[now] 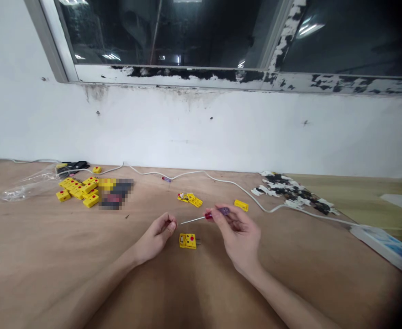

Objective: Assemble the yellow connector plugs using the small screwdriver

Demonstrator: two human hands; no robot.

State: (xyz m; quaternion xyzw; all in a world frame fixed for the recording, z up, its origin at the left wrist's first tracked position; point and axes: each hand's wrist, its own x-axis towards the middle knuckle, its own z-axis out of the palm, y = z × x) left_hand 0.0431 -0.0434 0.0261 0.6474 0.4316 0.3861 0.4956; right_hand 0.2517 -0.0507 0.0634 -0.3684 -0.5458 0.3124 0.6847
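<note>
My right hand [240, 233] is closed around the handle of a screwdriver [209, 215], red and purple with a thin metal shaft. Its tip points left, close to the fingers of my left hand [158, 235]. Those fingers are curled with thumb and index together; whatever they pinch, if anything, is too small to make out. On the table below, between both hands, lies a yellow plug connector [188, 241] with a red dot and two metal pins facing right. Beyond the hands is an opened yellow connector [190, 198], and to its right a yellow cover piece [241, 205].
A pile of yellow connectors [79, 189] lies at the left, beside a blurred-out patch [117, 194] and a clear plastic bag [29, 185]. A white cable [218, 178] runs along the back to a power strip [386, 246]. Black and white scraps [295, 192] lie back right.
</note>
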